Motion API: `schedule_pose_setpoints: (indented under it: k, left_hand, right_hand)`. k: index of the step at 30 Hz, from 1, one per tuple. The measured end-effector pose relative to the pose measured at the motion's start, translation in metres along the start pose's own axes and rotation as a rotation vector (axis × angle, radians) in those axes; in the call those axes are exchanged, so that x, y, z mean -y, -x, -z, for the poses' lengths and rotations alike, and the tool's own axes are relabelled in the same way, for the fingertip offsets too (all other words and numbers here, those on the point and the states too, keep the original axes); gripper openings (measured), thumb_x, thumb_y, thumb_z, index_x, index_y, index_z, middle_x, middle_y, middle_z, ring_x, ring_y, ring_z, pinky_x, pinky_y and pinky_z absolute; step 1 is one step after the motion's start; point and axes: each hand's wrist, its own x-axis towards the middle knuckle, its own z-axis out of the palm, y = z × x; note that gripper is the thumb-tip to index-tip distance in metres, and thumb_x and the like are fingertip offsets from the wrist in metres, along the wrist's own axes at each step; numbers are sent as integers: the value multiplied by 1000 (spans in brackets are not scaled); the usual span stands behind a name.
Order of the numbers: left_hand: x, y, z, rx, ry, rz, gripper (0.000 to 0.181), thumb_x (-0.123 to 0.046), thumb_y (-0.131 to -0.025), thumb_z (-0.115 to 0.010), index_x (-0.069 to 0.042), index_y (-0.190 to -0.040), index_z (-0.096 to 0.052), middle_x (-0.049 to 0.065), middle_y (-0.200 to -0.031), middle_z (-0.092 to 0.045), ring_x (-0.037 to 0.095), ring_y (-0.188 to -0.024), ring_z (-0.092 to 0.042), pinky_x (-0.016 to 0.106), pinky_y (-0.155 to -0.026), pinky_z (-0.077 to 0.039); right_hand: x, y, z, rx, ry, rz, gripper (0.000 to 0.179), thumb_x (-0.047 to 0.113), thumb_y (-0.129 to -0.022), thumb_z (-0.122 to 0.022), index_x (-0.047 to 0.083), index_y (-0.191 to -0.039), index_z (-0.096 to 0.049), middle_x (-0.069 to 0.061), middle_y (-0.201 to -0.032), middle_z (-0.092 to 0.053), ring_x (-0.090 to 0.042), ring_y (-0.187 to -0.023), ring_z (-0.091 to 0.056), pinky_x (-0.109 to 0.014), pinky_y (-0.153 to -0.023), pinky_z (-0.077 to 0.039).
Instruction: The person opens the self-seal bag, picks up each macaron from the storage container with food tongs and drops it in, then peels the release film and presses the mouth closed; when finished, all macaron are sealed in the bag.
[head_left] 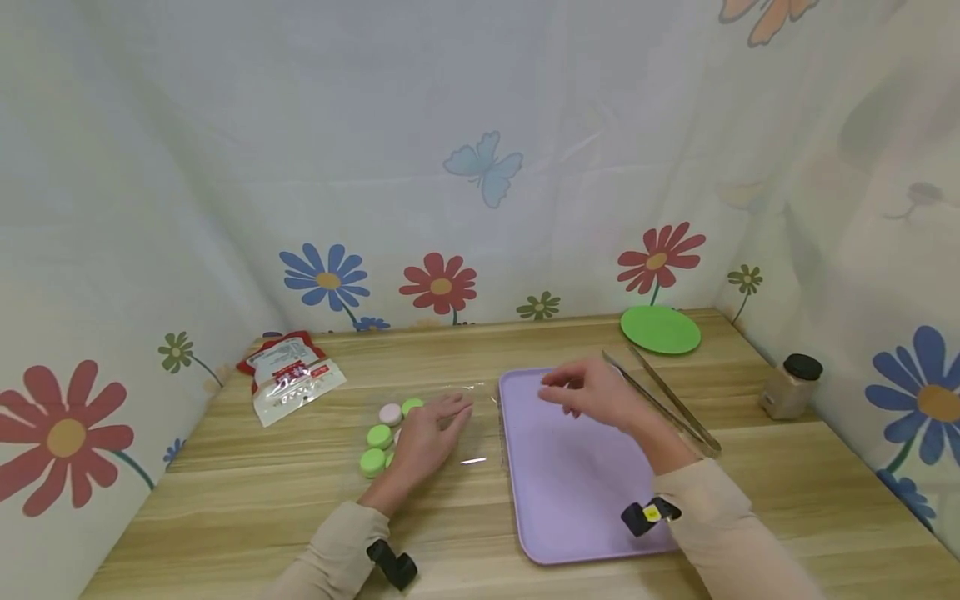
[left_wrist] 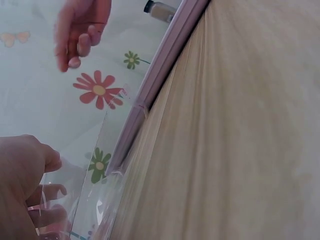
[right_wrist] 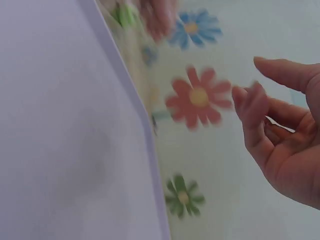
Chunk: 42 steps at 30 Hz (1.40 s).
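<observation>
Green and pale pink macarons (head_left: 378,436) lie in a clear plastic wrapper (head_left: 474,442) on the table, left of a purple tray (head_left: 570,492). My left hand (head_left: 426,437) rests over the wrapper and hides some of the macarons. Its fingers (left_wrist: 47,217) show through or beside the clear film in the left wrist view, with the thumb held apart. Above the far part of the tray hovers my right hand (head_left: 600,392), fingers loosely bent. Nothing shows between its thumb and fingers (right_wrist: 255,107) in the right wrist view.
Metal tongs (head_left: 663,400) lie right of the tray, partly behind the right forearm. Behind them sits a green plate (head_left: 660,330). A black-lidded jar (head_left: 792,387) stands far right. A red and silver packet (head_left: 291,375) lies back left. Flowered cloth (head_left: 525,233) closes the back and sides.
</observation>
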Motion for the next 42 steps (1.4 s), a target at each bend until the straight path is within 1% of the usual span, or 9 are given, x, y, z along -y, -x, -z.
schedule_pose_setpoints:
  k: [7, 14, 18, 23, 26, 32, 34, 38, 42]
  left_hand:
    - [0, -1, 1, 22, -10, 22, 22, -22, -97, -69, -9, -113, -77, 15, -124, -68, 32, -117, -64, 50, -100, -50]
    - [-3, -1, 2, 9, -14, 16, 20, -18, -95, -71, -8, -111, -77, 14, -121, -70, 32, -115, -65, 50, -98, -51]
    - [-2, -2, 0, -8, -15, -8, 20, -17, -94, -71, -7, -111, -77, 15, -120, -70, 33, -113, -66, 50, -97, -52]
    - [-4, -8, 0, 24, 10, 13, 27, -23, -98, -67, -8, -118, -74, 12, -123, -69, 29, -116, -65, 47, -98, -52]
    - [-5, -20, 10, 120, -7, 68, 32, -24, -101, -63, -9, -127, -69, 9, -127, -67, 25, -117, -64, 44, -98, -52]
    - [12, -62, 32, 499, -206, 74, 40, 0, -96, -59, 6, -135, -58, 23, -129, -63, 36, -124, -57, 48, -103, -47]
    - [23, -74, 35, 586, -242, 83, 43, 1, -94, -59, 10, -136, -55, 25, -125, -64, 37, -119, -60, 47, -101, -49]
    - [44, -88, 38, 636, -233, 117, 40, -10, -94, -65, 10, -128, -61, 22, -113, -69, 29, -99, -65, 44, -91, -54]
    - [65, -88, 45, 636, -190, 205, 27, -21, -93, -72, 1, -109, -73, 9, -98, -72, 19, -87, -63, 37, -81, -55]
  right_hand:
    - [15, 3, -70, 371, -567, -172, 38, 10, -99, -59, -11, -128, -48, -30, -125, -55, -34, -93, -70, -46, -79, -60]
    - [19, 8, -94, 359, -856, -369, 49, 9, -96, -56, -20, -133, -41, -30, -136, -46, -47, -114, -61, -51, -90, -56]
    - [18, 8, -94, 327, -895, -373, 44, 10, -98, -55, -21, -128, -47, -28, -133, -54, -50, -130, -47, -53, -102, -48]
    - [17, 9, -93, 300, -881, -349, 33, 10, -97, -56, -15, -119, -59, -21, -125, -64, -45, -132, -48, -51, -108, -42]
    - [16, 8, -95, 306, -867, -346, 30, 10, -97, -56, -12, -116, -62, -19, -123, -66, -43, -130, -50, -49, -107, -44]
    - [14, 8, -101, 312, -830, -342, 32, 10, -97, -56, -15, -117, -61, -19, -124, -64, -37, -126, -55, -46, -103, -47]
    - [15, 8, -100, 323, -815, -330, 35, 9, -97, -56, -17, -119, -59, -20, -125, -64, -38, -126, -55, -47, -104, -47]
    - [16, 8, -96, 354, -793, -303, 39, 9, -96, -55, -20, -123, -55, -24, -129, -62, -40, -128, -53, -48, -105, -46]
    - [16, 8, -89, 380, -777, -277, 41, 8, -96, -56, -22, -124, -54, -27, -131, -59, -39, -127, -54, -51, -106, -44]
